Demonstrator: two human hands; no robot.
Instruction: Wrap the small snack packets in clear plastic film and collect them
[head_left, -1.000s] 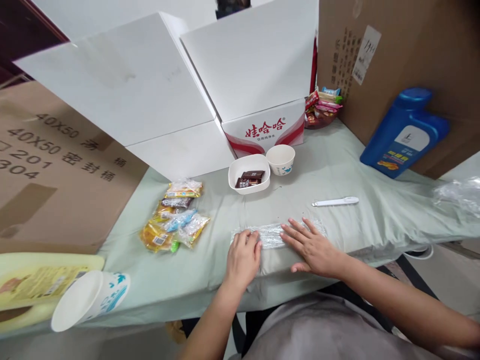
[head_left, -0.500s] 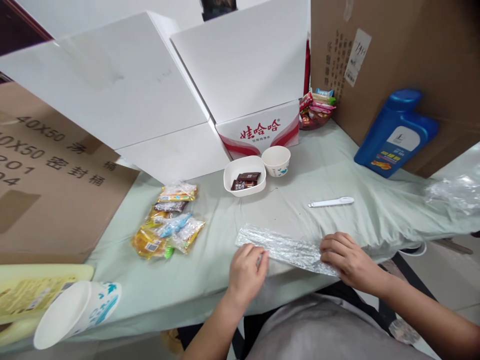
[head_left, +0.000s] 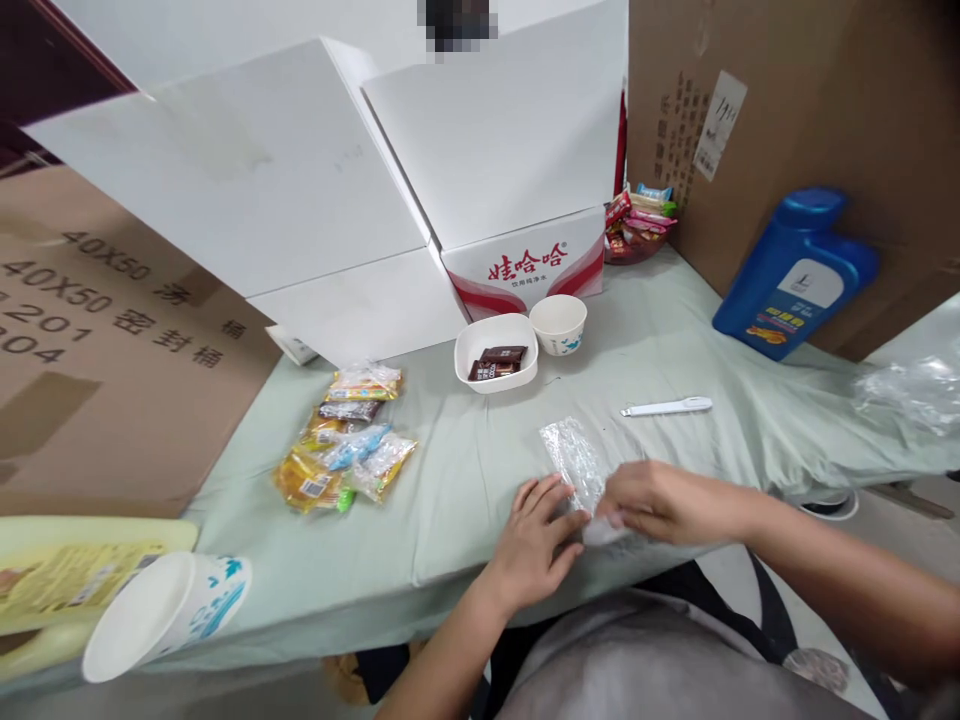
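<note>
A folded strip of clear plastic film [head_left: 574, 455] lies at the table's front edge, between my two hands. My left hand [head_left: 534, 540] rests flat with its fingers spread, fingertips touching the film's left side. My right hand [head_left: 651, 502] is closed in a pinch on the near part of the strip and is slightly blurred. Beyond the film on the right lies a white utility knife [head_left: 667, 407]. Farther back, a white bowl [head_left: 496, 330] holds brown snack packets [head_left: 501, 360], with a paper cup [head_left: 559, 322] touching its right side.
Several wrapped snacks [head_left: 349, 435] are heaped on the left. A paper cup [head_left: 210, 600] lies tilted beside a yellow bottle [head_left: 97, 570]. White boxes [head_left: 510, 130] and cartons [head_left: 780, 110] wall the back and sides. A blue bottle [head_left: 802, 270] and crumpled plastic [head_left: 919, 392] are at right.
The film has gone from a long sideways strip to a shorter one slanting away from me. My right hand has moved left, close to my left hand, whose fingers have spread.
</note>
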